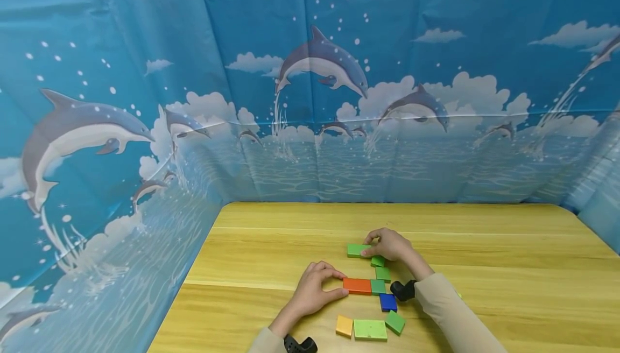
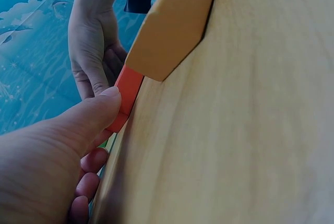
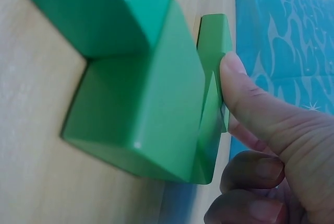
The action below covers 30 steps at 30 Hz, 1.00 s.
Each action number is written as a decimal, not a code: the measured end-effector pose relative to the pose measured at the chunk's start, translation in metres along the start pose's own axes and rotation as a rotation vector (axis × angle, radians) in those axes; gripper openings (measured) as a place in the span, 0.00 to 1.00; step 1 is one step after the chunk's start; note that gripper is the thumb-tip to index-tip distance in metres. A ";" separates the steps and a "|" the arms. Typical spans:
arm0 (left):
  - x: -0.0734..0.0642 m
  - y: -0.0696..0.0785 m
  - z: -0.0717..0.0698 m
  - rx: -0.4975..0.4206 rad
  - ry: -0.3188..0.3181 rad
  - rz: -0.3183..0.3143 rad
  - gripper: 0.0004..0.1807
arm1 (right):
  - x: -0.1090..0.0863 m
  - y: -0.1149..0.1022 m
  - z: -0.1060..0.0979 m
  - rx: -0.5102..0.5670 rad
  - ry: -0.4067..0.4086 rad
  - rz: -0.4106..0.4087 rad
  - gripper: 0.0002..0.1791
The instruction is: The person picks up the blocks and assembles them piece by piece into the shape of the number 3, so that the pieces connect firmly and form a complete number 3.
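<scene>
My left hand (image 1: 314,290) pinches the left end of a flat red-orange block (image 1: 357,286) between thumb and fingers. In the left wrist view its thumb presses the side of that red block (image 2: 128,85). Farther back, my right hand (image 1: 391,245) holds a long light-green block (image 1: 356,251), the thumb on its near side. The right wrist view shows this thumb against the green block (image 3: 214,36). Small green blocks, one of them a square (image 1: 382,274), run from there towards a darker green square (image 1: 378,287) at the red block's right end.
Below the red block lies a blue block (image 1: 388,302). Closer to me are an orange block (image 1: 344,326), a yellow-green rectangle (image 1: 370,330) and a tilted green square (image 1: 395,322). The wooden table (image 1: 252,256) meets a dolphin-print curtain (image 1: 271,170) at its back and left.
</scene>
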State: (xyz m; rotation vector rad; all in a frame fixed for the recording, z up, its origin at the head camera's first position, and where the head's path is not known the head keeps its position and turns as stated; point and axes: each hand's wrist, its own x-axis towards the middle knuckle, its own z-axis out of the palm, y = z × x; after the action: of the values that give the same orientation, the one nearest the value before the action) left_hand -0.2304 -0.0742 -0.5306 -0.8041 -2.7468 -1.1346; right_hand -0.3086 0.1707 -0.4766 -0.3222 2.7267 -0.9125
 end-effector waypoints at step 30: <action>0.000 -0.001 -0.001 -0.004 -0.002 -0.003 0.18 | -0.029 0.020 -0.019 0.007 0.146 -0.083 0.28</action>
State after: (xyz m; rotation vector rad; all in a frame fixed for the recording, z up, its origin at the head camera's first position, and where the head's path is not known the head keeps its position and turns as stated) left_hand -0.2307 -0.0759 -0.5302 -0.8014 -2.7494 -1.1405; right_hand -0.2899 0.2053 -0.4697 -0.3849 2.8607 -1.0049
